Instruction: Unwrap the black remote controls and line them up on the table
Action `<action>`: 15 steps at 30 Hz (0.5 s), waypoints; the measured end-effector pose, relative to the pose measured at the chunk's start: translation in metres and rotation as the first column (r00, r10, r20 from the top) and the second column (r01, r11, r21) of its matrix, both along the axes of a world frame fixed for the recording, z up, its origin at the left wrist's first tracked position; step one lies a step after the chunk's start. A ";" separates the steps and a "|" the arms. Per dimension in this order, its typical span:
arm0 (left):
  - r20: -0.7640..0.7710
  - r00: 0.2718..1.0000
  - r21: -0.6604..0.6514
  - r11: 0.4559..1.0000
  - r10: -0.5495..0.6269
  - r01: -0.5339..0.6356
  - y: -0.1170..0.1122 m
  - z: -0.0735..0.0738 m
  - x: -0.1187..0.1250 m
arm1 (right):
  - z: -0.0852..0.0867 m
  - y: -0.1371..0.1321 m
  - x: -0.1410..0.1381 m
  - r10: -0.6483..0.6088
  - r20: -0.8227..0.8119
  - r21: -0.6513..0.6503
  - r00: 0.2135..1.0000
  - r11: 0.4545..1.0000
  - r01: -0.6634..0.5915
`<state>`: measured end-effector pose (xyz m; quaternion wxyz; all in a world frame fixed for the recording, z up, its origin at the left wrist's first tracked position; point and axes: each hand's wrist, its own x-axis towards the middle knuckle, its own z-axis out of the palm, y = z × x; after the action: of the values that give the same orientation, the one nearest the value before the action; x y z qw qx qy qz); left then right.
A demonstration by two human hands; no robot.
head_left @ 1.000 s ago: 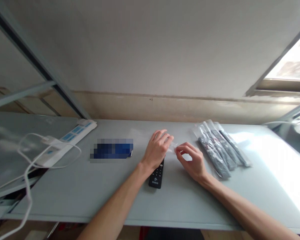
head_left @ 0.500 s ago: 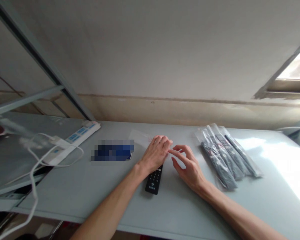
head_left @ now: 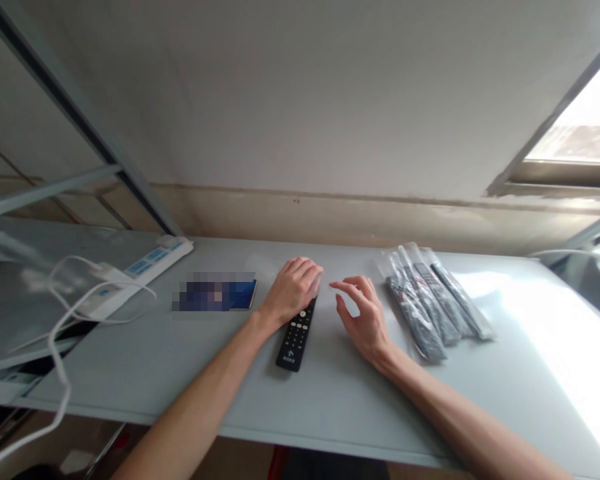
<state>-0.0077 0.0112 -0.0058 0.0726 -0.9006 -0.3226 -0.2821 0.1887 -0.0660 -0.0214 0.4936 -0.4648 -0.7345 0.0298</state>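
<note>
A black remote control lies face up on the grey table, its lower buttons and white lettering showing. Over its far end, my left hand is closed with the fingers curled down, hiding that part of the remote. My right hand hovers just to the right, fingers curved and apart, with nothing in them. Several more remotes in clear plastic sleeves lie side by side to the right of my right hand. A faint clear plastic bag lies behind my left hand, partly covered by it.
To the left lies a phone, its screen partly pixelated. A white power strip with a plugged-in white cable runs along the left side. The wall borders the table's back, and a metal frame post stands at back left.
My right hand has drawn slightly away from my left, leaving a gap between them. More of the remote's buttons show below my left hand. The whole view has shifted a little.
</note>
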 end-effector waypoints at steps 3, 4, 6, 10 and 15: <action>0.015 0.999 -0.001 1.000 -0.029 0.029 -0.001 -0.002 0.001 | 0.000 -0.002 -0.001 0.020 0.051 0.015 0.998 1.000 -0.021; 0.015 0.999 -0.005 0.999 -0.040 0.040 -0.002 -0.002 0.002 | -0.001 -0.002 -0.001 0.032 0.070 0.023 0.997 0.999 -0.033; 0.008 0.998 -0.017 0.998 -0.060 0.060 -0.004 -0.003 0.003 | -0.001 -0.003 -0.001 0.055 0.098 0.040 0.994 0.997 -0.060; -0.002 0.994 -0.034 0.994 -0.107 0.107 -0.008 -0.001 0.005 | -0.002 -0.006 -0.001 0.121 0.151 0.058 0.981 0.990 -0.131; -0.001 0.984 -0.048 0.982 -0.180 0.180 -0.012 0.003 0.004 | 0.001 -0.009 -0.004 0.185 0.277 0.079 0.943 0.974 -0.214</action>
<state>-0.0034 -0.0004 -0.0027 0.0260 -0.9283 -0.2463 -0.2774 0.1847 -0.0748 -0.0206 0.4087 -0.3604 -0.8382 -0.0233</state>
